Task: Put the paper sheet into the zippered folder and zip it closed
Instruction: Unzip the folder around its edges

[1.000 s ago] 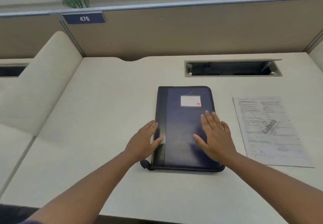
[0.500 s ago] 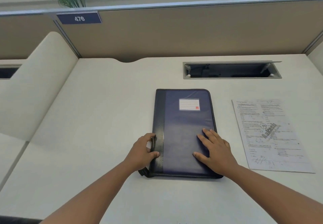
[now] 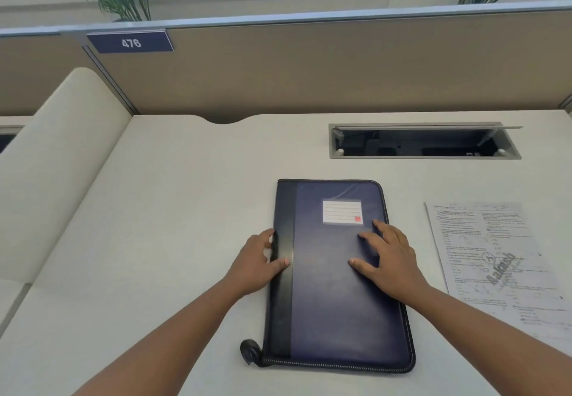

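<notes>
A dark blue zippered folder lies shut and flat on the desk, with a white label near its top and a black zipper pull at its near left corner. My left hand grips the folder's black spine edge, thumb on top. Flat on the cover near the right edge lies my right hand, fingers spread. A printed paper sheet rests on the desk to the right of the folder, untouched.
An open cable slot is sunk into the desk behind the folder. A tan partition with a plate reading 476 closes the back. A cream divider rises on the left.
The view has shifted, so the folder sits lower and nearer. Both hands have moved up along the folder toward its middle; the left hand still holds the spine.
</notes>
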{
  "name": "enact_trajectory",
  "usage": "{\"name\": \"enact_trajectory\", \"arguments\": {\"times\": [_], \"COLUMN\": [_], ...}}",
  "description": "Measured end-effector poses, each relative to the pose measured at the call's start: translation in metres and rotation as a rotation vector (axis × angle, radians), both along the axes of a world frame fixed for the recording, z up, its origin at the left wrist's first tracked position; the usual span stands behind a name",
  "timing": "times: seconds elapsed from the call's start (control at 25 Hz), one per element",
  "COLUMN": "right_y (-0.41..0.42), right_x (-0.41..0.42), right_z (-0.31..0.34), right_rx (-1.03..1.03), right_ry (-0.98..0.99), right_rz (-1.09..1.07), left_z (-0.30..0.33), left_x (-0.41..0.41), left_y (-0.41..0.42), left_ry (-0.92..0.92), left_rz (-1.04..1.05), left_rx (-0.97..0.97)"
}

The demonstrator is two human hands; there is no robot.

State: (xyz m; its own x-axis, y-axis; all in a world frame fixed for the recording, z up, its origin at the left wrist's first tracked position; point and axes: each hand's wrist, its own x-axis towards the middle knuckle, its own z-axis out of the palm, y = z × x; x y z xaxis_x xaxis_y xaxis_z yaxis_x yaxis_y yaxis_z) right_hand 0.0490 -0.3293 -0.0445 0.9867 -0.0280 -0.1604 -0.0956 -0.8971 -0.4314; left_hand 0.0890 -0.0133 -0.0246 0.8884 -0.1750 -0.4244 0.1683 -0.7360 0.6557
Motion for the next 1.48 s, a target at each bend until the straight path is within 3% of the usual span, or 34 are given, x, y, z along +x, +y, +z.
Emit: {"name": "enact_trajectory", "arguments": {"times": [0.28,0.48,0.64,0.8,1.0,1.24,1.48], "right_y": [0.007,0.013,0.016,0.016,0.016,0.016,0.017], "right_x": [0.076,0.115,0.119,0.116,0.113,0.111,0.11], "right_z": [0.0,0.0,-0.005,-0.009,-0.01,-0.011,-0.007], "right_rx": [-0.053,-0.059,-0.019,-0.01,-0.02,-0.077,-0.084], "right_ry": [-0.001,0.015,-0.022,-0.021,-0.035,-0.01,-0.002], "right_rz": [0.019,0.011,-0.017,-0.022,-0.019,0.023,0.022], "left_z": [-0.001,-0.006,-0.002,0.001,0.007,0.01,0.003], "left_x": [0.092,0.154,0.201,0.227,0.24,0.241,0.241], "left_y": [-0.027,-0.037,-0.037,-0.039,-0.05,-0.095,-0.089], "left_ry": [-0.184,-0.067,0.13,0.297,0.101,0.068,0.032], "left_rz": [0.14,0.42,0.504,0.481,0.264,0.368,0.287], "left_rx": [-0.035,-0.249,-0.249,-0.145,0.166,0.059,0.158]}}
